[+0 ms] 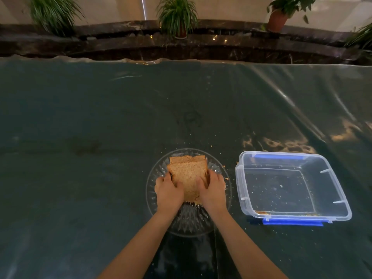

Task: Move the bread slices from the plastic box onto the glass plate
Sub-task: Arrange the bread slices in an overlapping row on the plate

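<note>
A stack of brown bread slices (188, 172) lies on the cut-glass plate (155, 178) near the table's front middle. My left hand (168, 191) grips the stack's left side and my right hand (211, 188) grips its right side, fingers curled over the top slice. How many slices are in the stack is hidden by my hands. To the right of the plate stands the clear plastic box (291, 186) with blue clips, holding only crumbs and a small scrap at its near wall.
The table (100, 117) is dark and covered with a shiny clear sheet, with crumbs scattered around the plate and box. Beyond the far edge runs a dark stone ledge (221, 37) with several potted plants (177, 17).
</note>
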